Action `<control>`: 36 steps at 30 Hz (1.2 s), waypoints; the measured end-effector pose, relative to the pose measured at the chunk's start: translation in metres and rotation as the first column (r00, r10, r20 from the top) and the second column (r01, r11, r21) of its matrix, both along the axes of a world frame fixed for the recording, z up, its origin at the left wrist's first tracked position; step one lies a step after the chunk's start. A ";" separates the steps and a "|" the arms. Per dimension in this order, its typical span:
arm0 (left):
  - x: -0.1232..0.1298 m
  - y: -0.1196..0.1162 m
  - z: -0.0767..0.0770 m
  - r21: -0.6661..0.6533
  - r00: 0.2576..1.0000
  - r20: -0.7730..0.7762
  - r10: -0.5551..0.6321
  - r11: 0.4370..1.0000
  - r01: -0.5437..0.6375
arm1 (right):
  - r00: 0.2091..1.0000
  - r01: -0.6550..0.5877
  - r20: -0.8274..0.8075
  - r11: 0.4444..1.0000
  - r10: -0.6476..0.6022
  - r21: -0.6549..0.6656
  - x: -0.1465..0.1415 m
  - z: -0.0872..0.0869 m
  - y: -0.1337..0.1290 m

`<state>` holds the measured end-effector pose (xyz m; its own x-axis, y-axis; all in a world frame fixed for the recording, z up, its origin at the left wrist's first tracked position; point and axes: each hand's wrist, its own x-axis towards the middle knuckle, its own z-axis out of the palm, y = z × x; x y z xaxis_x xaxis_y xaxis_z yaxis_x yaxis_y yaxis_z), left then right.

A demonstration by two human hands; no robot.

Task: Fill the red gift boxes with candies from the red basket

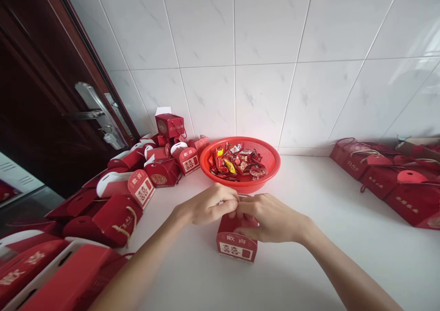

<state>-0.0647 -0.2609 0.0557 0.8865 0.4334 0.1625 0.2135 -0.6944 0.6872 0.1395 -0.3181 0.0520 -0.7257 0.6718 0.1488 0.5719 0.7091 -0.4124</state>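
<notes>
Nearest of all, along the left edge of the counter: a big jumble of red boxes, some with flaps up and pale insides showing, running back to the far left corner. Out in the middle of the counter, right between both hands: a small red box, upright, with a pale patterned panel on its near end. Left hand at the top of it, with thumb and fingers bent in close to the other hand's fingertips. Right hand draped over the lid with curled fingers, touching for sure. Can't tell whether actually gripping anything with either one, though. Just beyond, close to the far edge: a red plastic basket with wrapped sweets, mostly red, plus a bit of yellow. Toward the right edge, well apart: more red boxes with cord handles, bunched together. Behind everything, white tiled wall, plus a dark door beyond the far left corner.
</notes>
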 end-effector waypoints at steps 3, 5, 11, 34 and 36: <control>0.001 -0.001 0.000 -0.005 1.000 -0.019 -0.018 1.000 0.018 | 0.997 0.037 0.060 0.999 -0.037 0.004 0.000 0.002 -0.003; 0.003 -0.003 0.001 -0.001 0.999 -0.016 -0.034 0.999 0.034 | 0.994 0.070 0.083 0.998 -0.070 0.007 0.002 0.004 -0.005; 0.008 -0.008 0.002 0.029 0.999 -0.008 -0.036 0.999 0.036 | 0.981 0.179 0.081 0.984 -0.177 -0.016 0.008 0.010 -0.010; -0.003 -0.045 0.024 0.311 0.864 -0.389 0.321 0.928 -0.205 | 0.813 0.458 0.379 0.888 -0.442 0.052 0.018 0.024 -0.032; 0.001 -0.049 0.021 0.332 0.879 -0.399 0.262 0.935 -0.128 | 0.814 0.421 0.422 0.906 -0.400 0.046 0.014 0.022 -0.034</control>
<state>-0.0637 -0.3099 0.0763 0.7980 0.5984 -0.0713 0.5928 -0.7581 0.2720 0.1534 -0.3522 0.0737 -0.3672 0.9195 -0.1407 0.9292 0.3558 -0.1000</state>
